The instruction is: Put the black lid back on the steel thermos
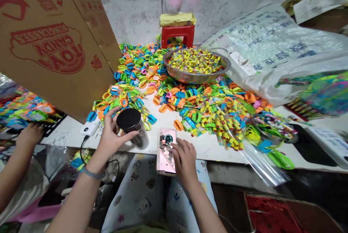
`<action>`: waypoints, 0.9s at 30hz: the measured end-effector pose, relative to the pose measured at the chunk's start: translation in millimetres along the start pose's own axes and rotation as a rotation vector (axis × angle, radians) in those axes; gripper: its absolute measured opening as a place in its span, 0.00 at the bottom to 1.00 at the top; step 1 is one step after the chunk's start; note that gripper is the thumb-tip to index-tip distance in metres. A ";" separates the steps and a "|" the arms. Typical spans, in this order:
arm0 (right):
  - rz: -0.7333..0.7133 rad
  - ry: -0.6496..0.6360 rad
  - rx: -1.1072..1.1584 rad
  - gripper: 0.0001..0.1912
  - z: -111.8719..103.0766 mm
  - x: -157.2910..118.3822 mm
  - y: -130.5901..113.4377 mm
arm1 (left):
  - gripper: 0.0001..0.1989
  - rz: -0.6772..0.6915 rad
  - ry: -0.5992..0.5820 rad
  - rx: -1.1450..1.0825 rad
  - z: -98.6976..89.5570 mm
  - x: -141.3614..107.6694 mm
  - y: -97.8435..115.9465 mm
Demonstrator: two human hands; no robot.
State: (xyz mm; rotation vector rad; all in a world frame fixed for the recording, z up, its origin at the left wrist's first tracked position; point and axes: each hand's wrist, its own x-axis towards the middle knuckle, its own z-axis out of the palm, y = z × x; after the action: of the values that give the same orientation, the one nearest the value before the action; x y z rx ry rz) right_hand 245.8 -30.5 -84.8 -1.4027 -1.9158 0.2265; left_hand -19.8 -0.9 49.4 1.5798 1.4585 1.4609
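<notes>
My left hand (111, 135) curves around a jar with a black lid (128, 119), thumb on its near side. The jar is tilted a little at the table's front edge; its clear lower part looks dark inside. My right hand (186, 158) is over the right side of a smartphone (168, 160), fingers apart and bent, one fingertip at the lit pink screen. The phone lies across the front edge of the table, above my lap. Small plastic toy watches (136, 62) in orange, green and blue are heaped behind both, mixed with yellow candy tubes (225, 127).
A metal bowl (195, 77) heaped with yellow candy stands before a red stool (178, 31). At left rises a large carton (54, 44), with another person's hand (29, 138) beyond it. A white plastic sack (288, 40) and a dark tablet-like slab (312, 146) lie at right.
</notes>
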 end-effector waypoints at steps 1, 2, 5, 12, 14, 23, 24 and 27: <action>-0.016 -0.008 -0.005 0.16 0.6 0.1 -0.9 | 0.46 -0.019 -0.038 -0.040 -4.8 2.0 -2.2; -0.030 -0.013 -0.011 0.16 1.0 0.3 -1.5 | 0.45 -0.033 -0.072 -0.074 -9.5 3.9 -4.4; -0.059 -0.033 -0.031 0.17 1.5 0.9 -2.0 | 0.38 -0.039 -0.125 -0.129 -22.3 7.2 -11.1; 0.012 -0.034 -0.084 0.18 -0.4 1.3 2.1 | 0.29 -0.076 -0.195 -0.141 -35.9 -4.5 -23.0; 0.090 0.026 -0.094 0.20 -2.5 1.5 3.9 | 0.34 -0.051 -0.219 -0.172 -30.2 -7.8 -22.0; 0.030 -0.011 -0.024 0.17 0.4 0.3 -2.3 | 0.42 0.085 0.147 -0.059 13.7 -7.3 -14.5; 0.008 -0.035 -0.025 0.17 1.0 0.5 -3.4 | 0.42 0.070 0.131 -0.085 12.6 -7.8 -14.8; 0.006 -0.056 -0.051 0.16 0.9 1.4 -3.5 | 0.42 0.007 0.037 -0.153 1.6 -10.9 -16.3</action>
State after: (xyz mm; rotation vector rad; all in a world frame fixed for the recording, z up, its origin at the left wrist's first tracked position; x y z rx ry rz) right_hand 242.4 -30.4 -83.0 -1.4498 -1.9753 0.2237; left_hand -22.1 -6.1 30.5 1.4744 1.3282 1.5738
